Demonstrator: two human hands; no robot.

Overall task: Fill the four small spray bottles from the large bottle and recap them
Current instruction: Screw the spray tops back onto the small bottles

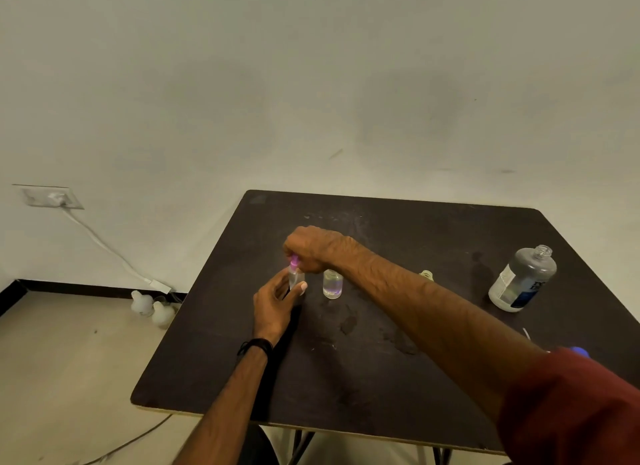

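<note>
Between left fingers, small bottle

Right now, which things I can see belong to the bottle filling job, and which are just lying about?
Job: small clear bottle with pink spray cap, uncapped small clear bottle, large open grey bottle, both hands.
Lying about: two white bottles on the floor, white wall socket, white cable.

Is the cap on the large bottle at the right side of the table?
No, the large bottle stands on the table with its threaded neck open and no cap on it.
</note>
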